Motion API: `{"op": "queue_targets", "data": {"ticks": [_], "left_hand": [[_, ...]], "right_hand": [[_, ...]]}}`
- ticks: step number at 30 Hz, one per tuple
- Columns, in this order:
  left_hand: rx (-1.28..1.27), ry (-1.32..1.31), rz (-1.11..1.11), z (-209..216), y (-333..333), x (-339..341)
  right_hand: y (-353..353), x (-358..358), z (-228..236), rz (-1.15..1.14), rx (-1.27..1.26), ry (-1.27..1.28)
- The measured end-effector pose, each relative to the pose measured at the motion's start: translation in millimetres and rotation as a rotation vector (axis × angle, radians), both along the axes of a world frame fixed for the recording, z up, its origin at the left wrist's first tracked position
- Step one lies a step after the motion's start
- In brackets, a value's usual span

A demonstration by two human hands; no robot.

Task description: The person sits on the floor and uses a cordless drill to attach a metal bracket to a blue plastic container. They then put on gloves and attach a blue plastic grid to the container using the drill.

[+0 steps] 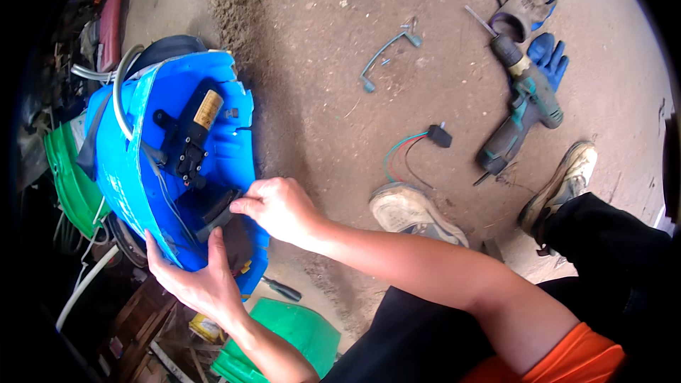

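Blue shell [113,149] lies with its open side to the right

At far left, a pale hose [122,103] loops over the shell's wall. The left hand [202,280] is at the shell's lower end, thumb and forefinger spread well apart, the forefinger against the outer wall and the thumb up by the opening – probably to steady the shell. How firmly it presses, I cannot tell.

Inside sits the black pump [188,149]; below it is a dark block [213,206] with a grey edge. The right hand [280,206] reaches in across the open side, its fingers curled and its thumb close to the forefinger at the block's end. Whether they clamp it or only touch it, I cannot tell. The shell's position seems to suit that reach.

Just below the shell lies a screwdriver [284,289]. Farther right come a handle [383,60], a wired module [440,136] and a drill [521,110] – likely laid aside within reach.
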State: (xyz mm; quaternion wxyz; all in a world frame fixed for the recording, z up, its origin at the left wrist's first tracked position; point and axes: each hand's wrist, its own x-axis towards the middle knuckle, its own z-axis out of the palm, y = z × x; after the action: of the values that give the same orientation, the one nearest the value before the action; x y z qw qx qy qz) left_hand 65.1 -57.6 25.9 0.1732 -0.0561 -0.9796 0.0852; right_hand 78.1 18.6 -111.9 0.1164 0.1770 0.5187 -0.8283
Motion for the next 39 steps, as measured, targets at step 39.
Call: {"op": "queue_targets", "data": {"ticks": [39], "left_hand": [[2.705, -0.226, 0.096, -47, -76, 115]], "right_hand": [[162, 43, -48, -0.082, 0.295, -0.015]]}}
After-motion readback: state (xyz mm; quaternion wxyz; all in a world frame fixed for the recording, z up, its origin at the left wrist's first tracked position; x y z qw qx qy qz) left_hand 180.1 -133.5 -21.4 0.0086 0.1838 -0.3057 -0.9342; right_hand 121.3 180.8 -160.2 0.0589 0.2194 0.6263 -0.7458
